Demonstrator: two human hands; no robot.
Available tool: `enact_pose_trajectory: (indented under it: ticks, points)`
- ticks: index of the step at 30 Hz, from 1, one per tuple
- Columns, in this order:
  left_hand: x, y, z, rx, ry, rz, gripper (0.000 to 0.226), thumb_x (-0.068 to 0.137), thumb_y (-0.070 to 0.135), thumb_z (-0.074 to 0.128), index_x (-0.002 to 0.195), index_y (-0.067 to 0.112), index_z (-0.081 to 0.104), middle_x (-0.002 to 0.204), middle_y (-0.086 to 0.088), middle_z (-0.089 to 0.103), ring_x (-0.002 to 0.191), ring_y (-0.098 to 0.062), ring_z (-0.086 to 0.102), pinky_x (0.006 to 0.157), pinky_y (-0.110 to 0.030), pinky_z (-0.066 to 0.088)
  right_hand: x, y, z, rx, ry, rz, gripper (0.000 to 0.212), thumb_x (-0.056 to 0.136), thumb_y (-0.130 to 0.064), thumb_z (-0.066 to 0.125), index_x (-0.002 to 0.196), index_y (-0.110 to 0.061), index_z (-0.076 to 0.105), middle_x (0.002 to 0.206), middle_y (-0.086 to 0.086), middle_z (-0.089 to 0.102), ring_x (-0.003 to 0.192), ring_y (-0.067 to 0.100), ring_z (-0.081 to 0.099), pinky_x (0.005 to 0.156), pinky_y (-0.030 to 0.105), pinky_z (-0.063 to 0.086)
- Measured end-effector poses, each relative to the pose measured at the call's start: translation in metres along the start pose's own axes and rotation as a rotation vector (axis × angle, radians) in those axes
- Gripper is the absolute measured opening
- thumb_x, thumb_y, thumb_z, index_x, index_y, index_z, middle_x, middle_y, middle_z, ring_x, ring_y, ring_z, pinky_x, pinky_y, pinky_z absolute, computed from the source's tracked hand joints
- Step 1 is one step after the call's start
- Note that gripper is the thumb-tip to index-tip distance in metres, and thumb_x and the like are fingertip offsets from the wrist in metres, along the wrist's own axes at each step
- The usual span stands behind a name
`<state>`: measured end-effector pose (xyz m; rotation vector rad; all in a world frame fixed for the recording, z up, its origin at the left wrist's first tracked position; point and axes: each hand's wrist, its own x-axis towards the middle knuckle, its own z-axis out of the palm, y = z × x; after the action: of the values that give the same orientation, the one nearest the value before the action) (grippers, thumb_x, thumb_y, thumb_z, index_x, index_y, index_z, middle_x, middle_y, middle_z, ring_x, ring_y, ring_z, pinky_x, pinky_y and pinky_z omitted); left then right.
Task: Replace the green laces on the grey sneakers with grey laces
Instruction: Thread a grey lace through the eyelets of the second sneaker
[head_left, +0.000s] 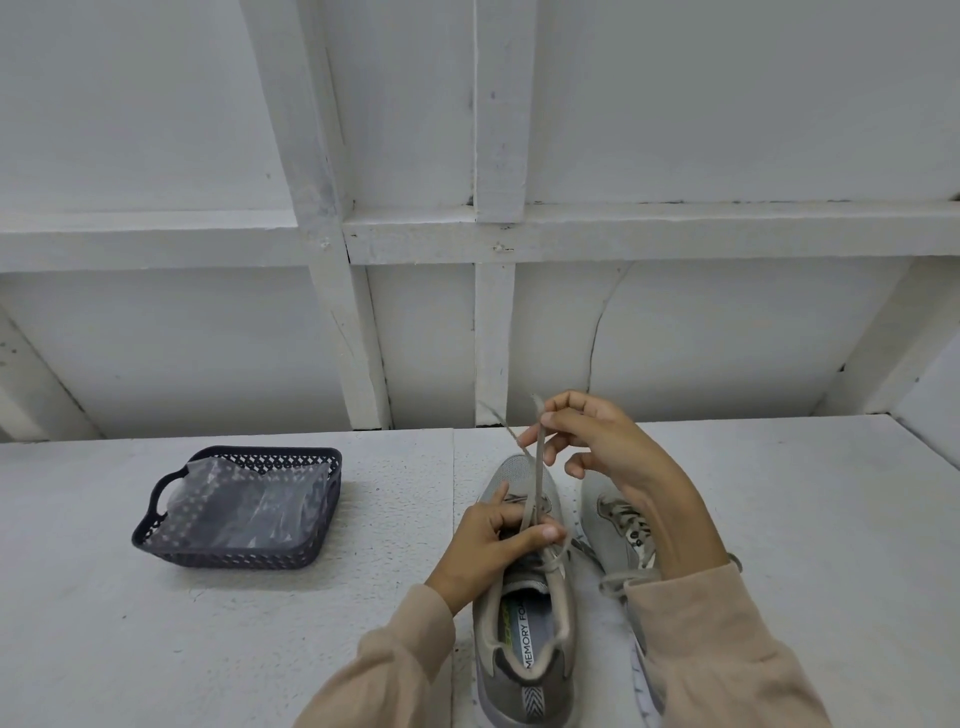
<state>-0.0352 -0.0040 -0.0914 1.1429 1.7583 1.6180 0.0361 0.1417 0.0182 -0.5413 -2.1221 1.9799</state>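
Head view. Grey sneaker (524, 613): on the white table (156, 649), toe pointing away, directly before the person. Grey lace (540, 462): runs taut from the eyelets up past the toe. Left hand (493, 540): on the sneaker's throat, thumb and fingers pinching the lace at the eyelets. Right hand (608, 447): raised above the toe, thumb and forefinger pinching the lace's upper end, other fingers loosely curled. Second sneaker (618, 525): just beside on the right, partly hidden by the right forearm. Dark perforated basket (156, 540): well apart on the left, holding a clear plastic bag (249, 499).
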Motion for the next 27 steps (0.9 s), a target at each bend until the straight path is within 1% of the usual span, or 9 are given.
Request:
enact_pose_trajectory:
  ticks: [3,6,9,11,14,17,19,22,27]
  points:
    - [-0.001,0.001,0.0,-0.006,-0.005,-0.011,0.018,0.081,0.039,0.068,0.088,0.025,0.078,0.093,0.008,0.076,0.099,-0.008,0.069,0.123,-0.036,0.007,0.001,0.006,-0.002,-0.039,0.015,0.035,0.012,0.096,-0.021,0.057,0.101,-0.01,0.059,0.099,0.013,0.073,0.069,0.017,0.056,0.049,0.025,0.037]
    - [-0.001,0.002,-0.001,-0.023,-0.016,-0.019,0.026,0.08,0.043,0.068,0.09,0.022,0.078,0.094,0.009,0.076,0.104,-0.007,0.067,0.124,-0.037,0.005,0.002,0.016,-0.002,-0.341,0.086,0.099,0.027,0.092,-0.039,0.061,0.104,-0.015,0.063,0.095,0.007,0.071,0.071,0.016,0.06,0.05,0.024,0.041]
    - [-0.001,0.004,0.0,-0.025,-0.031,-0.018,0.02,0.081,0.043,0.068,0.088,0.029,0.079,0.094,0.01,0.076,0.103,-0.005,0.067,0.123,-0.043,0.008,-0.001,0.023,-0.004,-0.586,0.022,0.181,0.043,0.091,-0.052,0.056,0.088,-0.011,0.067,0.077,0.001,0.072,0.062,0.015,0.063,0.049,0.022,0.04]
    - [-0.002,0.003,0.001,-0.033,-0.039,-0.016,0.019,0.081,0.042,0.069,0.088,0.027,0.078,0.09,0.009,0.076,0.096,-0.004,0.068,0.119,-0.056,0.018,-0.006,0.023,0.0,-0.604,-0.099,0.241,0.052,0.09,-0.056,0.056,0.074,-0.009,0.069,0.067,0.002,0.07,0.053,0.013,0.059,0.044,0.017,0.039]
    - [-0.004,0.002,0.001,-0.012,-0.025,-0.029,0.024,0.08,0.044,0.069,0.089,0.024,0.078,0.086,-0.002,0.076,0.084,-0.01,0.068,0.11,-0.065,0.027,-0.011,0.027,0.007,-0.59,-0.071,0.229,0.051,0.081,-0.054,0.069,0.071,-0.005,0.068,0.059,0.006,0.064,0.045,0.009,0.052,0.04,0.013,0.035]
    - [-0.003,0.003,0.0,0.029,-0.009,-0.011,0.02,0.079,0.049,0.068,0.09,0.033,0.077,0.084,-0.019,0.073,0.089,-0.022,0.069,0.12,-0.049,0.017,-0.011,0.033,0.011,-0.569,-0.05,0.142,0.038,0.075,-0.043,0.079,0.073,-0.006,0.073,0.058,0.007,0.063,0.049,0.008,0.05,0.053,0.02,0.041]
    - [-0.003,0.007,0.001,0.048,-0.013,-0.021,0.007,0.082,0.04,0.071,0.086,0.042,0.077,0.074,-0.008,0.073,0.085,-0.013,0.068,0.119,-0.05,0.017,-0.01,0.036,0.014,-0.523,-0.052,0.06,0.017,0.073,-0.031,0.082,0.071,-0.015,0.076,0.062,0.001,0.067,0.057,0.005,0.053,0.064,0.03,0.045]
    - [-0.004,0.01,0.0,0.023,-0.037,-0.021,0.018,0.084,0.028,0.072,0.081,0.045,0.076,0.073,0.017,0.07,0.079,0.006,0.062,0.107,-0.067,0.026,-0.009,0.035,0.018,-0.494,-0.023,-0.015,0.01,0.072,-0.02,0.083,0.067,-0.019,0.074,0.066,0.002,0.07,0.057,0.006,0.056,0.065,0.032,0.049]
    - [-0.004,0.009,-0.002,0.029,-0.025,0.001,0.012,0.082,0.034,0.071,0.085,0.026,0.078,0.085,0.01,0.075,0.086,-0.003,0.066,0.107,-0.066,0.031,-0.014,0.025,0.018,-0.358,-0.063,-0.042,0.016,0.074,-0.004,0.079,0.063,-0.004,0.067,0.054,0.007,0.06,0.047,0.009,0.05,0.045,0.018,0.037]
